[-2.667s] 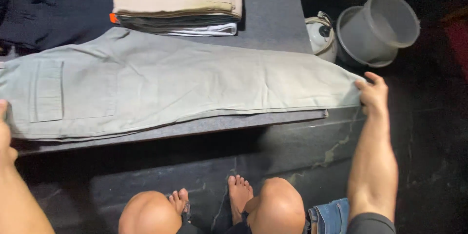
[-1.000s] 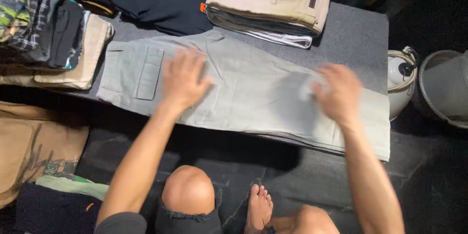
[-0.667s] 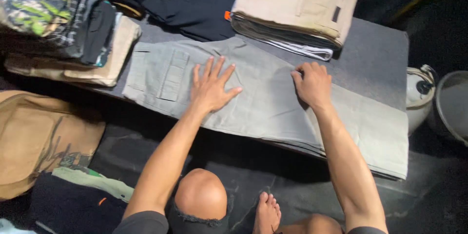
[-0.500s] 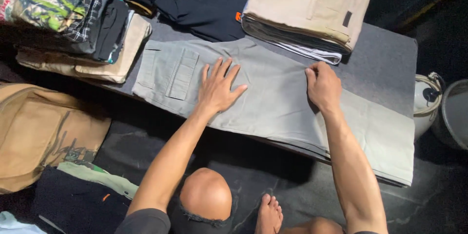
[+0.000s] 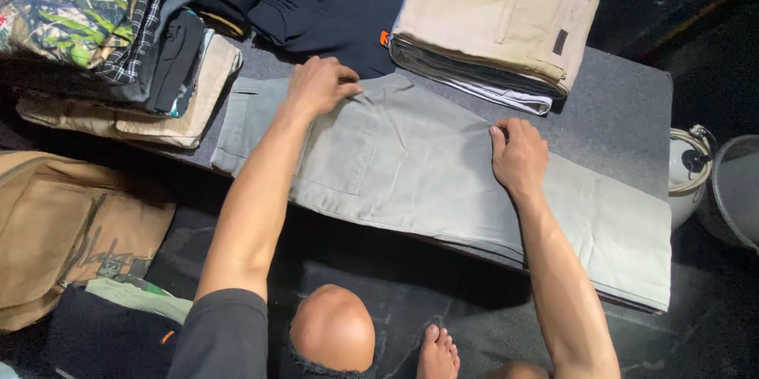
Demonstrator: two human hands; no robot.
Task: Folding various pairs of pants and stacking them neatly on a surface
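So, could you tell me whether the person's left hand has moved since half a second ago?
Yes: the left hand has slid across the grey-green cargo trousers toward the black clothes.

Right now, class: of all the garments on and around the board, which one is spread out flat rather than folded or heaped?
The grey-green cargo trousers, lying full length across the grey board under both hands. The beige trousers are folded on a stack; the rest are piled.
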